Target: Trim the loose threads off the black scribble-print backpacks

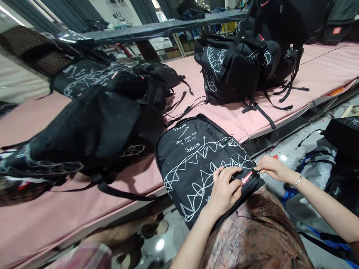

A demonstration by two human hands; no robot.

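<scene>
A black backpack [193, 164] with white zigzag scribbles and handwritten words such as "Success" lies tilted across my lap, its far end against the pink table edge. My left hand [226, 188] rests on its front, fingers bent and somewhat apart, beside a small red label [246, 178]. At the bag's near right corner, my right hand [273, 169] is closed in a pinch; what sits between those fingertips is too small to make out. A bracelet [296, 181] circles the right wrist.
Several similar black bags [235, 71] stand on the pink-covered table [134, 186], straps trailing over its edge. A large black bag [112, 123] lies at left. More bags [342, 149] are piled on the floor at right. Another person's leg [120, 229] shows below the table.
</scene>
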